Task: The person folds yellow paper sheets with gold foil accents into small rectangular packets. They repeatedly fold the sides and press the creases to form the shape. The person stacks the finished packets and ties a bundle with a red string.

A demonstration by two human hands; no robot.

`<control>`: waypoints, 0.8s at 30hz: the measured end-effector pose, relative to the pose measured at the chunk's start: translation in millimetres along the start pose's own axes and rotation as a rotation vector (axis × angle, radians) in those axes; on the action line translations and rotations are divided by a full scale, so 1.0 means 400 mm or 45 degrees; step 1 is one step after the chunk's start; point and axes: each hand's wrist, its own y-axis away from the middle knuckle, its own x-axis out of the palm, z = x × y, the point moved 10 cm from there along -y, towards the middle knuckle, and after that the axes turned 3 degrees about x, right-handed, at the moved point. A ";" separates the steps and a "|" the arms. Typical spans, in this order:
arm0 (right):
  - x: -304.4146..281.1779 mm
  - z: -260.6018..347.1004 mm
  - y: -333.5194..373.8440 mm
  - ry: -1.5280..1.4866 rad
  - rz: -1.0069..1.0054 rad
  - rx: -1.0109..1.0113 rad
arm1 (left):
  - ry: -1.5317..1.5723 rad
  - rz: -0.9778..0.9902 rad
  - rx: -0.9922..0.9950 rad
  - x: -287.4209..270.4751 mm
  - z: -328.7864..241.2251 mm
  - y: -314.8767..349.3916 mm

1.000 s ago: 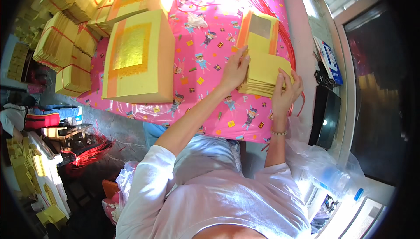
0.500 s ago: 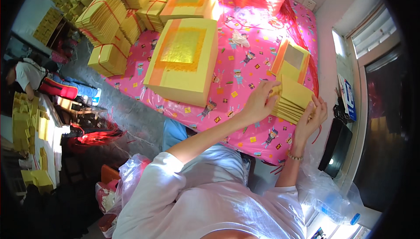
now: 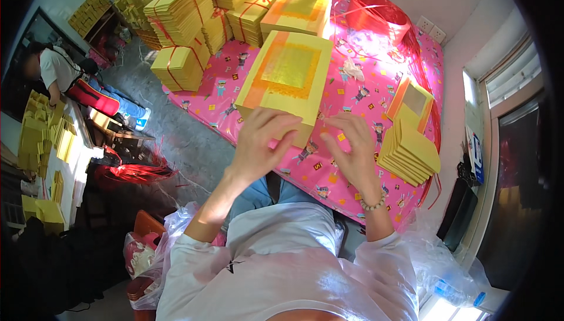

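A tall stack of yellow paper (image 3: 288, 69) with a gold square on its top sheet stands before me on a pink patterned table cover (image 3: 346, 111). My left hand (image 3: 258, 144) is at the stack's near edge, thumb apart from the bent fingers; whether it touches the paper I cannot tell. Just right of the stack hovers my right hand (image 3: 351, 149), fingers loosely spread and holding nothing visible. Farther right lies a fanned pile of folded yellow paper (image 3: 408, 154), apart from both hands. Behind that pile rests a yellow sheet with a silvery square (image 3: 410, 104).
Tied yellow paper bundles (image 3: 181, 12) and another gold-topped stack (image 3: 298, 9) stand at the back left. A coil of red strapping (image 3: 379, 15) sits at the back right. Left, a person (image 3: 59, 74) bends over a worktable (image 3: 76, 156). A window (image 3: 505, 144) borders the right side.
Both hands have let go of the folded yellow pile and moved left to the near end of the large stack. The pile stays at the right, fanned. The view has shifted.
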 end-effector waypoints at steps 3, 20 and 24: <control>0.047 0.037 -0.035 0.037 0.055 -0.111 | -0.169 0.029 0.000 -0.039 0.042 0.000; 0.107 0.000 -0.097 0.011 0.169 -0.013 | -0.114 0.237 -0.204 -0.041 0.211 0.019; 0.116 -0.024 -0.106 -0.027 0.211 0.066 | -0.119 0.234 -0.197 -0.044 0.209 0.015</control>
